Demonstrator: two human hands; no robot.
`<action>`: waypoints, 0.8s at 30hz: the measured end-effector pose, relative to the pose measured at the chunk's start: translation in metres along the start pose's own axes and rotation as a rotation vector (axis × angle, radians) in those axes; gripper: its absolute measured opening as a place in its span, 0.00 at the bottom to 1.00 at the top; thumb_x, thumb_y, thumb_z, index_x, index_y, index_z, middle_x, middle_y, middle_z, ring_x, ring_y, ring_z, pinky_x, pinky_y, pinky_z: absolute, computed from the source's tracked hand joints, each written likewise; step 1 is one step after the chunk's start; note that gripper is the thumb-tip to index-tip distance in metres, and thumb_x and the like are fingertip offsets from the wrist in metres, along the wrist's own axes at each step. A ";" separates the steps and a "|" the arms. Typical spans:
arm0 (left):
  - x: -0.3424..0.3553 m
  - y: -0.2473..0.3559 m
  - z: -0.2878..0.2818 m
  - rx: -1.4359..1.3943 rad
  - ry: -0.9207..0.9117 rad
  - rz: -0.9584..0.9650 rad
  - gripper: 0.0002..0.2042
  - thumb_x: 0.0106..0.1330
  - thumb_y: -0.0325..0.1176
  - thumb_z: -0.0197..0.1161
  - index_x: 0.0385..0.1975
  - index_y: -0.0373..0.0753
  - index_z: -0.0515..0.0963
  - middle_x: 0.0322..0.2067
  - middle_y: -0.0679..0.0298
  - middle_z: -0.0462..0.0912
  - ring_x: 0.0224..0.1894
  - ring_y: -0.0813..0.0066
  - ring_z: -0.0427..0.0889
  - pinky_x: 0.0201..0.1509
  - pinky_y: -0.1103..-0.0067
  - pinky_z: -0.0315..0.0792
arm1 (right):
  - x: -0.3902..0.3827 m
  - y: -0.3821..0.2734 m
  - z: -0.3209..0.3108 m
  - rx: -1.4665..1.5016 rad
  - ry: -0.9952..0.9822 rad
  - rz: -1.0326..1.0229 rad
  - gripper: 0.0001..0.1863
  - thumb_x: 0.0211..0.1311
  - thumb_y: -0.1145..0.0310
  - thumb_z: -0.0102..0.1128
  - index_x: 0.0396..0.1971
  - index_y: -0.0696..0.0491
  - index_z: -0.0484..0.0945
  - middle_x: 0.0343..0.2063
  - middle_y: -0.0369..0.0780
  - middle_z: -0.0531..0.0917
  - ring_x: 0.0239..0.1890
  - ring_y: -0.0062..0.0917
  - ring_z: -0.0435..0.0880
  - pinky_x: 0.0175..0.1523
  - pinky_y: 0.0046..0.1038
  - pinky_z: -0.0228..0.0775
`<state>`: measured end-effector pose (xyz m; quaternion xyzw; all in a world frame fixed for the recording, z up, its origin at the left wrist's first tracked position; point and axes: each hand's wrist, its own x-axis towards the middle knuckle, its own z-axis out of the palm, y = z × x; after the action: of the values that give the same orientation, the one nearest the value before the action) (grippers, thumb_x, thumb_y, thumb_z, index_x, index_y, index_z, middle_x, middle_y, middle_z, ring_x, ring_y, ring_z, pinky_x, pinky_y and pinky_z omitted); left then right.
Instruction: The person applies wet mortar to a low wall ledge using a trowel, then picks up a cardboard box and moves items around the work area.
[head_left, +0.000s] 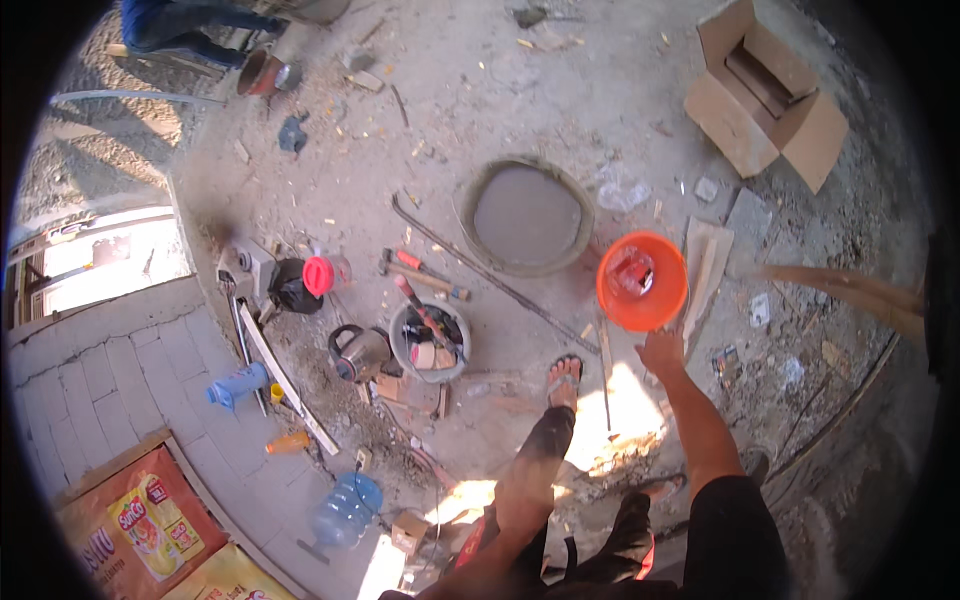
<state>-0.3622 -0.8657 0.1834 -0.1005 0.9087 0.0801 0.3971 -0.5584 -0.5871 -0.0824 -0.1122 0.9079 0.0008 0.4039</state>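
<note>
Nearest us, our left hand (525, 503) hangs low over the left leg, by the knee; its fingers are too unclear for us to tell whether they are spread or closed, or whether they have hold of anything. Off to its left we see a large blue water bottle (348, 508). Ahead of the knee is a sandaled foot (565, 376) on the dusty floor.

Our right hand (662, 352) is farther out, at the near rim of an orange bucket (667, 300). Its fingers look bent, but we cannot tell whether they close around the rim. The bucket stands upright, with a clear plastic item (630, 272) inside.

Left of the foot, a pale bucket (440, 377) holds tools, with a kettle (362, 352) just beside it. Beyond these lies a hammer (430, 277), and a long thin bar (460, 248) stretches toward the orange bucket. Farther still we see a round tub (520, 266) filled with something smooth and grey, an open cardboard box (815, 140) at the upper right, and a person's blue-clothed legs (190, 30) at the upper left.
</note>
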 end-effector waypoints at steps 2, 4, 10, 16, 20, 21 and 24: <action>0.004 0.003 0.001 0.024 0.026 0.010 0.28 0.60 0.47 0.68 0.60 0.42 0.77 0.63 0.55 0.74 0.63 0.51 0.74 0.63 0.56 0.72 | -0.028 0.014 -0.023 -0.060 -0.069 -0.052 0.27 0.72 0.42 0.53 0.50 0.51 0.86 0.53 0.44 0.87 0.59 0.34 0.84 0.74 0.49 0.52; -0.001 0.012 -0.012 -0.027 -0.047 0.012 0.28 0.60 0.46 0.68 0.60 0.43 0.77 0.63 0.55 0.74 0.64 0.51 0.74 0.63 0.56 0.72 | -0.067 0.016 -0.066 -0.046 -0.038 -0.044 0.25 0.71 0.45 0.54 0.42 0.51 0.88 0.38 0.42 0.90 0.48 0.36 0.88 0.65 0.46 0.66; 0.010 -0.007 -0.021 -0.251 -0.291 0.066 0.40 0.58 0.52 0.71 0.70 0.43 0.67 0.68 0.48 0.69 0.72 0.44 0.65 0.71 0.53 0.66 | -0.224 0.058 -0.177 0.271 0.190 0.220 0.20 0.65 0.50 0.62 0.31 0.52 0.88 0.29 0.47 0.88 0.35 0.46 0.89 0.41 0.45 0.79; -0.014 -0.087 -0.032 -0.732 -0.634 0.197 0.52 0.66 0.66 0.62 0.78 0.33 0.50 0.70 0.42 0.69 0.64 0.53 0.77 0.65 0.66 0.73 | -0.386 0.122 -0.234 0.703 0.416 0.386 0.16 0.64 0.58 0.64 0.26 0.56 0.85 0.15 0.40 0.81 0.17 0.28 0.81 0.27 0.35 0.72; -0.040 -0.096 -0.117 -0.814 -0.616 0.160 0.36 0.71 0.68 0.50 0.47 0.37 0.86 0.39 0.49 0.88 0.46 0.51 0.88 0.52 0.62 0.77 | -0.462 0.132 -0.274 1.253 0.469 0.599 0.13 0.69 0.61 0.62 0.29 0.55 0.83 0.14 0.32 0.73 0.15 0.19 0.73 0.20 0.28 0.68; -0.031 -0.105 -0.101 -0.701 -0.609 0.003 0.37 0.70 0.70 0.48 0.43 0.37 0.87 0.39 0.49 0.88 0.47 0.55 0.88 0.50 0.62 0.77 | -0.457 0.120 -0.292 1.319 0.510 0.620 0.12 0.71 0.62 0.61 0.32 0.55 0.82 0.15 0.30 0.70 0.15 0.17 0.71 0.19 0.25 0.67; -0.023 -0.090 -0.156 -0.647 -0.347 0.045 0.32 0.68 0.62 0.59 0.51 0.34 0.84 0.45 0.43 0.87 0.52 0.47 0.86 0.58 0.67 0.77 | -0.468 0.085 -0.367 1.578 0.718 0.567 0.12 0.73 0.62 0.60 0.36 0.56 0.81 0.17 0.31 0.71 0.16 0.17 0.72 0.20 0.26 0.72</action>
<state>-0.4349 -0.9847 0.2996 -0.1859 0.7576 0.3877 0.4911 -0.5412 -0.4433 0.5006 0.4305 0.7097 -0.5562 0.0411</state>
